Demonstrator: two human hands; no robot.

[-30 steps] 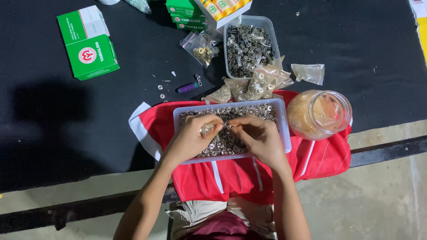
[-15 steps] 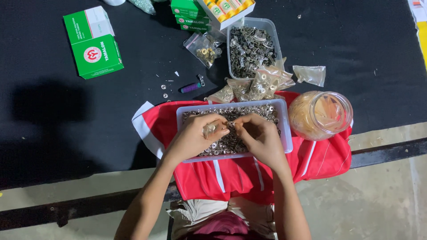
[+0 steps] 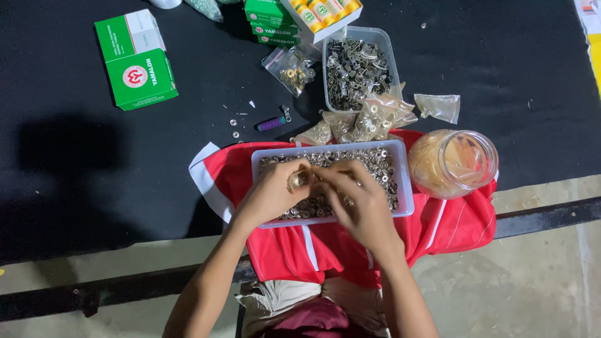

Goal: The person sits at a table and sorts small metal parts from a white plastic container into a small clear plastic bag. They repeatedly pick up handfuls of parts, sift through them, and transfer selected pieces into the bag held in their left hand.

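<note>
- Left hand (image 3: 272, 195) pinches a small brass-coloured ring (image 3: 295, 181) over the clear tray (image 3: 405, 188) of metal eyelets.
- Right hand (image 3: 358, 203), fingers curled together, meets it there (its own grip is hidden).
- Tray lies on red cloth (image 3: 282, 256) at the table (image 3: 94, 163) edge; open black surface lies leftward.

I saw a green-and-white carton (image 3: 136, 59) lying flat at the table's far left. Stacked green boxes (image 3: 270, 22) stood at the top centre, with a white open box (image 3: 321, 14) of yellow-and-orange tubes resting on them. Clear plastic bags (image 3: 358, 122) lay just beyond the tray, one more (image 3: 292, 69) beside the boxes and another (image 3: 438, 106) to the right.
</note>
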